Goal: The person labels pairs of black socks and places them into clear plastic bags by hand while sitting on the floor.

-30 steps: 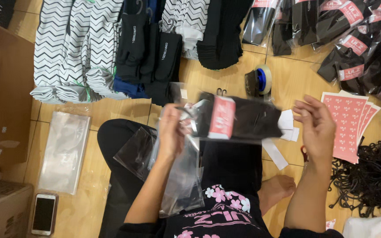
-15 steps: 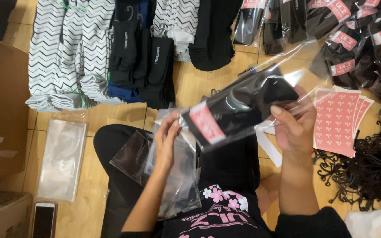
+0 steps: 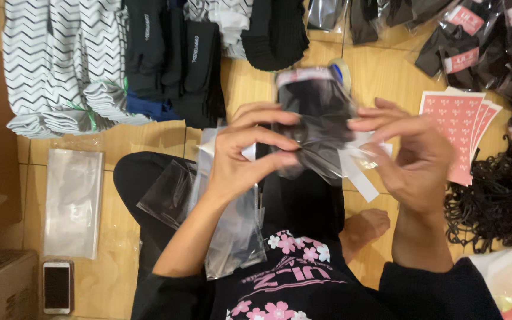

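At far left, a flat stack of clear bags (image 3: pixel 72 201) lies on the wooden floor (image 3: pixel 380 65). Your left hand (image 3: pixel 238 160) pinches the bagged black socks (image 3: pixel 318 121) at chest height — fingers closed on the film's left edge. Your right hand (image 3: pixel 413 157) grips the opposite edge, keeping the mouth taut. Red sticker sheets (image 3: pixel 460 121) lie just beyond.

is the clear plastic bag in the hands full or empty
Full: the clear plastic bag held between the left hand and right hand has dark folded fabric showing through it.
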